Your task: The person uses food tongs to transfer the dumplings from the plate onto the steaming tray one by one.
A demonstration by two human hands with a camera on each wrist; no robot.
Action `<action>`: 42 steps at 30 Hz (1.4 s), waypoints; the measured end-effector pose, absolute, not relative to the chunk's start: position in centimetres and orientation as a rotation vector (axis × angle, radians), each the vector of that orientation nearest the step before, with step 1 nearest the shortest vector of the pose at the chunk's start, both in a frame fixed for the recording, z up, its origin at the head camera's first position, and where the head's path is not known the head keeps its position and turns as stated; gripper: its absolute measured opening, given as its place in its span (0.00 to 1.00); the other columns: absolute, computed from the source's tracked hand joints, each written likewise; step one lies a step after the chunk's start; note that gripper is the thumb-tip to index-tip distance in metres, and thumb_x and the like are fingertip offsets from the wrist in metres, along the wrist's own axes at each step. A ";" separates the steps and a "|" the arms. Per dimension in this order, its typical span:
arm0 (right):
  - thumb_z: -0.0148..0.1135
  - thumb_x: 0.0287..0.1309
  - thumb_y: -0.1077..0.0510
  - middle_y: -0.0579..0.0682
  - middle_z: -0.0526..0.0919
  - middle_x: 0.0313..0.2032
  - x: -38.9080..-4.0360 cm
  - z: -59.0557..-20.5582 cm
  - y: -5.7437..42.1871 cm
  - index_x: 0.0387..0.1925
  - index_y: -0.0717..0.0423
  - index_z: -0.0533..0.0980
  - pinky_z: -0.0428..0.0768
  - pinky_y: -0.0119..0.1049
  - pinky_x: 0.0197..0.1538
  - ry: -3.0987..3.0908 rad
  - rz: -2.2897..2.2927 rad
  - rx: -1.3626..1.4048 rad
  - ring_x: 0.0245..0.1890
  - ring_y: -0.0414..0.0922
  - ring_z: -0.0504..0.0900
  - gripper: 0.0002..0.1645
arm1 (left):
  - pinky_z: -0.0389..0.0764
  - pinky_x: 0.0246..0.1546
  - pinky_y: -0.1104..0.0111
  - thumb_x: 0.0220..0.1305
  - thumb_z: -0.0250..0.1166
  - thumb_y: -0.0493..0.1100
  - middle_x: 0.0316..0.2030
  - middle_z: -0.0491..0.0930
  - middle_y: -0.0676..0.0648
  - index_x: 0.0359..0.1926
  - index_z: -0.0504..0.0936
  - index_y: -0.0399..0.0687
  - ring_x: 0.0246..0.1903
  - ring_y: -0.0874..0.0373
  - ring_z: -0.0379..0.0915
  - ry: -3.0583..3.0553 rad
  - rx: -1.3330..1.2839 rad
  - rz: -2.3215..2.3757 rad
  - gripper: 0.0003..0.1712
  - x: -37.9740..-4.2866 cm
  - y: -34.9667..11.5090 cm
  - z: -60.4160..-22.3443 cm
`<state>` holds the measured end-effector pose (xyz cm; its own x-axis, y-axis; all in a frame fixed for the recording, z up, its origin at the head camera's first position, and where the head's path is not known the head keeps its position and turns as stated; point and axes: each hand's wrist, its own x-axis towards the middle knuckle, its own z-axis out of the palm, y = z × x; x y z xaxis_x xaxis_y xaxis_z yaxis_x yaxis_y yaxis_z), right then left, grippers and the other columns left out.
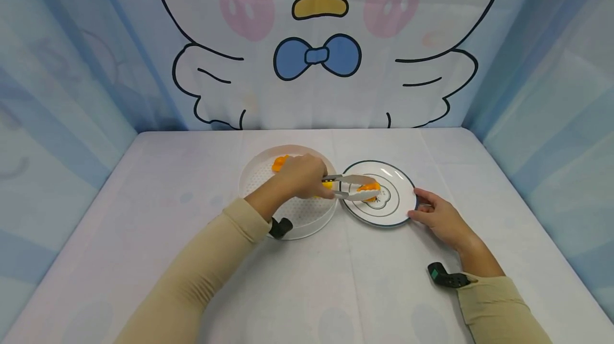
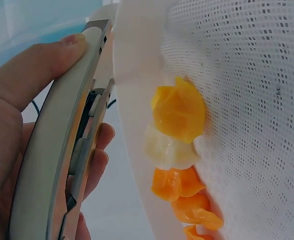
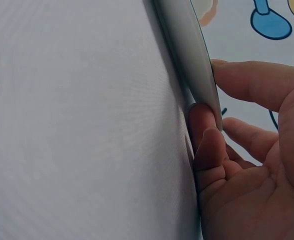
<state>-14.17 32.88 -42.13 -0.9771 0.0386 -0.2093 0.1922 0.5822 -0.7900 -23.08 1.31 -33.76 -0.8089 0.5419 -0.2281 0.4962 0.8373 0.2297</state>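
My left hand (image 1: 303, 176) grips a pair of metal tongs (image 2: 52, 145) with pale handles, the thumb along one arm and the fingers around the other. Between the tongs' tips, over the white plate (image 1: 395, 205), is an orange dumpling-like piece (image 1: 373, 186). At the plate's right side my right hand (image 1: 443, 218) holds the dark-edged rim, thumb on one face and fingertips tucked beneath, as the right wrist view shows. Under my left hand sits a round steamer basket (image 1: 307, 232). In it, the left wrist view shows a yellow piece (image 2: 179, 110), a white one (image 2: 169, 147) and several orange ones.
The basket carries a perforated white liner (image 2: 257, 110) and stands directly left of the plate, its rim close to the plate's. A pale cloth covers the table (image 1: 326, 290). Printed curtains (image 1: 316, 98) close off the back and both sides.
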 end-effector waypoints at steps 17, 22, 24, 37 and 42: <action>0.66 0.64 0.54 0.64 0.69 0.57 -14.2 -42.1 32.9 0.75 0.68 0.53 0.72 0.29 0.39 2.660 -1.309 0.183 0.47 0.50 0.70 0.48 | 0.67 0.28 0.68 0.59 0.71 0.63 0.20 0.74 0.56 0.32 0.85 0.56 0.26 0.59 0.68 2.755 0.916 0.284 0.18 -23.2 -0.5 -32.7; 0.66 0.64 0.54 0.62 0.70 0.54 -14.2 -42.2 32.9 0.75 0.68 0.53 0.72 0.29 0.38 2.666 -1.310 0.182 0.46 0.49 0.70 0.47 | 0.68 0.30 0.65 0.58 0.72 0.63 0.24 0.78 0.56 0.40 0.89 0.55 0.28 0.58 0.70 2.774 0.856 0.391 0.20 -23.2 -2.0 -32.2; 0.66 0.64 0.55 0.62 0.70 0.54 -14.2 -42.2 32.9 0.75 0.68 0.53 0.72 0.30 0.37 2.664 -1.319 0.175 0.45 0.49 0.70 0.47 | 0.69 0.32 0.64 0.57 0.73 0.62 0.29 0.81 0.55 0.47 0.89 0.51 0.30 0.57 0.71 2.781 0.829 0.434 0.25 -23.1 -2.7 -32.0; 0.66 0.64 0.54 0.63 0.70 0.55 -14.2 -42.2 32.9 0.75 0.68 0.54 0.72 0.30 0.37 2.674 -1.306 0.166 0.45 0.49 0.71 0.47 | 0.75 0.43 0.59 0.57 0.73 0.63 0.52 0.83 0.47 0.60 0.82 0.45 0.41 0.53 0.73 2.832 0.697 0.496 0.37 -21.6 -7.9 -32.3; 0.66 0.65 0.55 0.64 0.70 0.56 -14.1 -42.2 32.9 0.75 0.69 0.53 0.72 0.29 0.38 2.669 -1.317 0.154 0.46 0.50 0.70 0.47 | 0.74 0.42 0.59 0.56 0.73 0.63 0.52 0.83 0.47 0.61 0.82 0.45 0.41 0.52 0.73 2.847 0.644 0.506 0.38 -21.0 -9.9 -32.6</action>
